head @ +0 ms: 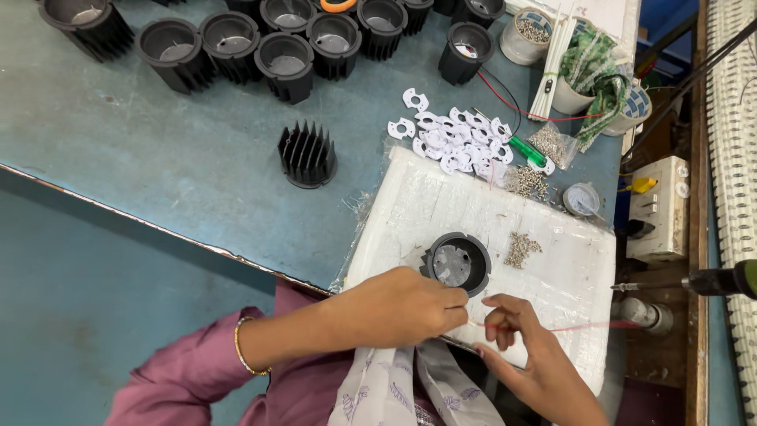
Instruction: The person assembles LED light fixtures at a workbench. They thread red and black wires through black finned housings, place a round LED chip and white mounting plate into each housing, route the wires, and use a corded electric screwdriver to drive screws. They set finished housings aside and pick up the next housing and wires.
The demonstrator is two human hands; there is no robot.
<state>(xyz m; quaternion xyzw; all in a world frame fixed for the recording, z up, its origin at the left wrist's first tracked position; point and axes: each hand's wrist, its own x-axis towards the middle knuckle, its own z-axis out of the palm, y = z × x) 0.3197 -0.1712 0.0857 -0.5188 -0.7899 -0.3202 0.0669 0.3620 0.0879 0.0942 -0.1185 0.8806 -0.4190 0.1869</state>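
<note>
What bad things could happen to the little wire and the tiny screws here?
The thin red wire is stretched between the hands; the left hand and right hand might snap it if they tug. The loose screws beside the black housing could scatter off the white pad if bumped.

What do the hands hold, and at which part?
Both hands, left hand and right hand, pinch a thin red wire near its end, beside the black housing.

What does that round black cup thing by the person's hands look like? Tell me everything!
The black cup is a short round housing that looks like dark plastic or metal, open end up, with a shiny grey disc inside. It stands upright on the white foam pad. The left hand touches its near edge.
</note>
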